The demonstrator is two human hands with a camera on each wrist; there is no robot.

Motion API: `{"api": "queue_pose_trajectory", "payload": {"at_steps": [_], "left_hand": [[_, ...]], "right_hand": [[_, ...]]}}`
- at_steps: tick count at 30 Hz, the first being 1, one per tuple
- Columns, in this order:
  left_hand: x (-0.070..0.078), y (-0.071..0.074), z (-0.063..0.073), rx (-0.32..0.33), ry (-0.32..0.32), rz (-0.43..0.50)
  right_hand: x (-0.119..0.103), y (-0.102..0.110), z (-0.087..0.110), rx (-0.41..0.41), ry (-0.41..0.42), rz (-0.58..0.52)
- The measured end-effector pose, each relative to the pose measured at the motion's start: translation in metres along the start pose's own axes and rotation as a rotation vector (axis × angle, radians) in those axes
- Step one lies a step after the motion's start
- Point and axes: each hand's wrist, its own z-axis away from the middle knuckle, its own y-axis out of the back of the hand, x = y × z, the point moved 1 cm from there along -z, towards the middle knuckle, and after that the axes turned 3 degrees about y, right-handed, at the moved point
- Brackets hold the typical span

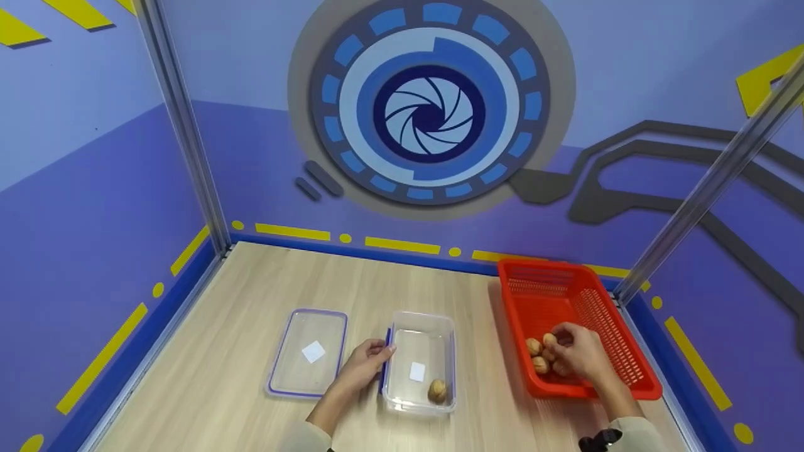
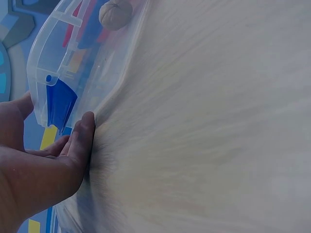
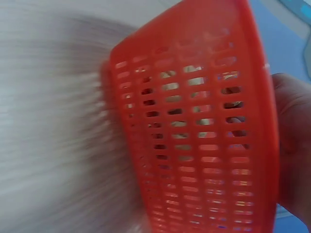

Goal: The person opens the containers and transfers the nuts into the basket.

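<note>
In the head view, my left hand [image 1: 363,365] holds the left side of a clear plastic food container [image 1: 421,323], thumb at its rim and fingers low along the outer wall. The left wrist view shows this grip beside a blue locking flap [image 2: 60,102]. One walnut [image 1: 438,390] lies in the container's near right corner, close to a white paper label [image 1: 417,371]. Over at the right, my right hand [image 1: 583,353] reaches into a red plastic basket [image 1: 512,314] and pinches a walnut [image 1: 550,339]. Several more walnuts [image 1: 540,365] lie beneath it, partly hidden by the fingers.
A clear lid [image 1: 300,333] with a purple-blue seal and a white label lies flat on the wooden table [image 1: 251,282], left of the container. The basket stands near the back wall and a metal post [image 1: 684,213]. Its slotted side [image 3: 189,126] fills much of the right wrist view.
</note>
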Motion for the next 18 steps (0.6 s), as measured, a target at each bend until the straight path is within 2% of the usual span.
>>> {"api": "queue_pose_trajectory", "payload": {"at_steps": [3, 13, 18], "left_hand": [[-0.0002, 0.0002, 0.0005, -0.008, 0.011, 0.016], [0.0019, 0.0014, 0.0010, 0.009, -0.009, -0.047], [0.0014, 0.0023, 0.0008, 0.008, 0.002, -0.036]], "right_hand": [[0.0018, -0.0037, 0.0011, -0.024, -0.007, 0.012], [0.0029, -0.0057, 0.0001, -0.053, 0.041, 0.063], [0.0028, -0.0086, -0.0019, -0.061, 0.061, 0.061]]}}
